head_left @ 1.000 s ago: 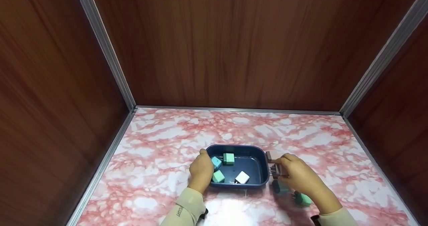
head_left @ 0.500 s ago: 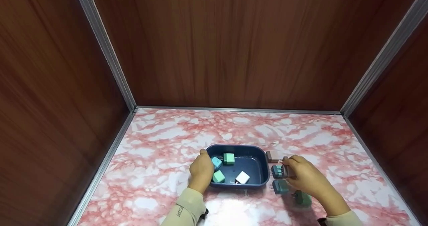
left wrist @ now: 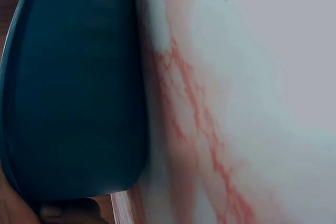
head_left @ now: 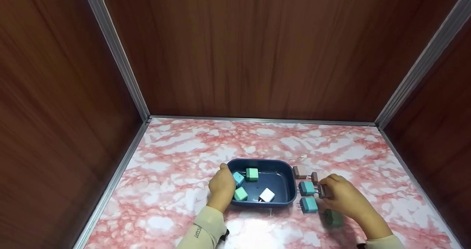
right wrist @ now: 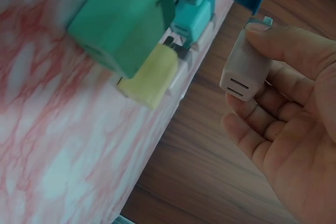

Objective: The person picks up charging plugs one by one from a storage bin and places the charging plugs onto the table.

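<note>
The pinkish charger I am following sits in the right hand, its thumb on one side and curled fingers on the other, so it is firmly pinched. In the head view it is just right of a blue charger, with the slots in its end face turned away from the palm. I can't tell whether it is lifted or rests on the bench.

As I judge it, the step in hand is placing this charger among its neighbours. I would keep the thumb pinch light and square, hold the charger level, and leave a little room so that its end doesn't nudge the blue one. I'd lower it flat before letting go.

The left hand grips the left end of the dark blue box; a steady hold there should stop the box from sliding into the chargers beside it. Inside lie two green chargers, a light blue charger and a white charger. Outside, a yellow charger shows in the right wrist view.

For writing, I find only a dark word on the left sleeve, beginning "Lets"; its ending is unclear. I can read no brand on any charger.
</note>
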The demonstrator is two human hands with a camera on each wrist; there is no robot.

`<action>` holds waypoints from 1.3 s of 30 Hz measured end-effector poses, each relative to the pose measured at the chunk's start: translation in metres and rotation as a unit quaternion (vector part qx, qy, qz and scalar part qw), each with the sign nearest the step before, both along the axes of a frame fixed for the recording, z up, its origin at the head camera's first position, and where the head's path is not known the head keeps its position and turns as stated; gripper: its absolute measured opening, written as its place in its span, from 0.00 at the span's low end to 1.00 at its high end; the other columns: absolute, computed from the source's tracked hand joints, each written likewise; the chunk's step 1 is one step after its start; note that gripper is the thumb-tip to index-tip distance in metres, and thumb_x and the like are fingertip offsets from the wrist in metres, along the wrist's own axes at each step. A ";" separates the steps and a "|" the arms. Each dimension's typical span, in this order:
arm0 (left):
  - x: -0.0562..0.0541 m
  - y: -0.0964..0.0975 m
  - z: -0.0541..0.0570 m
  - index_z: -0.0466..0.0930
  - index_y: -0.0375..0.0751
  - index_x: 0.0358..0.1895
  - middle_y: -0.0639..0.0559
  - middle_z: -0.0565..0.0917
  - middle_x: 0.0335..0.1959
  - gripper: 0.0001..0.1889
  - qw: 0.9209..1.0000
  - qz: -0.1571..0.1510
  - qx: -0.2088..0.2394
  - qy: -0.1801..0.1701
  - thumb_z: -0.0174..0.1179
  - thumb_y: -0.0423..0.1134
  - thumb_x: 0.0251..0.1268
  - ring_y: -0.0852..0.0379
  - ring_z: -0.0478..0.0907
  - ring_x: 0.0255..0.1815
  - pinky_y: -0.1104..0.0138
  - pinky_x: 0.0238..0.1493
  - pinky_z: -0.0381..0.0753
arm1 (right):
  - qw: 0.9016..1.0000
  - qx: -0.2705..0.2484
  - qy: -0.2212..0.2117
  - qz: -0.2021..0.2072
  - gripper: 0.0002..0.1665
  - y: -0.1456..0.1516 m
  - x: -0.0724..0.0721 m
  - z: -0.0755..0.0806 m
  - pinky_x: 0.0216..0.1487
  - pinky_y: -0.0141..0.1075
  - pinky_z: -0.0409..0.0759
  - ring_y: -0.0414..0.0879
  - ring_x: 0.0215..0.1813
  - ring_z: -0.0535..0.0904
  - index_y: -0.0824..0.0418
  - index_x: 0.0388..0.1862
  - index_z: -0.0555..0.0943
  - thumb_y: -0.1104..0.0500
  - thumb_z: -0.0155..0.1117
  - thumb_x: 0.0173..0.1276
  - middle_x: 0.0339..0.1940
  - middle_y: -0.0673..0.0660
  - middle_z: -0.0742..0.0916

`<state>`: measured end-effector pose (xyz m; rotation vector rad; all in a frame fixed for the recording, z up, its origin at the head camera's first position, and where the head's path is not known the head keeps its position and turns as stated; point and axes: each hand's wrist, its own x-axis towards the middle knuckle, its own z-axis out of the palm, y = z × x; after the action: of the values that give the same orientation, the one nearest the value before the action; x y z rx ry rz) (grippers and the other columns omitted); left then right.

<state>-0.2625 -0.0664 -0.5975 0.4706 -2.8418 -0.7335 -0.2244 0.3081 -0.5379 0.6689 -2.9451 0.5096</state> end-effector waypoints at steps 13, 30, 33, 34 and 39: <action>-0.002 -0.001 -0.004 0.75 0.38 0.54 0.40 0.89 0.34 0.12 1.000 0.014 -0.009 -0.008 0.52 0.31 0.69 0.42 0.87 0.32 0.48 0.29 0.81 | 0.999 0.015 -0.012 -0.027 0.33 0.020 0.002 -0.009 0.47 0.49 0.80 0.44 0.43 0.79 0.61 0.51 0.84 0.46 0.85 0.50 0.42 0.49 0.83; -0.002 -0.001 -0.001 0.75 0.38 0.55 0.40 0.89 0.35 0.14 1.000 0.008 -0.003 -0.007 0.54 0.30 0.68 0.42 0.87 0.33 0.47 0.30 0.81 | 0.999 0.020 -0.023 -0.039 0.29 0.042 0.007 -0.017 0.47 0.50 0.80 0.45 0.43 0.78 0.60 0.47 0.84 0.52 0.86 0.48 0.41 0.50 0.82; -0.002 -0.001 -0.001 0.74 0.38 0.53 0.40 0.89 0.34 0.12 1.000 0.007 -0.003 -0.003 0.54 0.30 0.68 0.42 0.87 0.33 0.47 0.30 0.81 | 0.999 0.022 -0.009 -0.031 0.27 0.045 0.008 -0.019 0.46 0.49 0.81 0.44 0.42 0.78 0.60 0.45 0.84 0.55 0.86 0.47 0.39 0.48 0.82; -0.002 -0.001 -0.001 0.74 0.38 0.52 0.40 0.89 0.34 0.11 1.000 0.006 -0.003 -0.002 0.54 0.30 0.68 0.42 0.87 0.32 0.48 0.30 0.81 | 0.999 0.023 -0.005 -0.028 0.27 0.046 0.008 -0.020 0.46 0.49 0.80 0.44 0.42 0.78 0.60 0.44 0.84 0.56 0.86 0.47 0.39 0.48 0.82; -0.002 0.000 -0.002 0.74 0.37 0.53 0.40 0.89 0.33 0.12 1.000 0.004 -0.007 -0.001 0.54 0.30 0.68 0.42 0.87 0.31 0.48 0.30 0.81 | 0.999 0.028 -0.018 -0.040 0.25 0.050 0.012 -0.025 0.47 0.50 0.80 0.45 0.42 0.79 0.59 0.42 0.84 0.59 0.85 0.46 0.38 0.49 0.82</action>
<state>-0.2646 -0.0667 -0.5994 0.4809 -2.8430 -0.7126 -0.2124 0.3579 -0.5632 0.5504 -3.0152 0.4367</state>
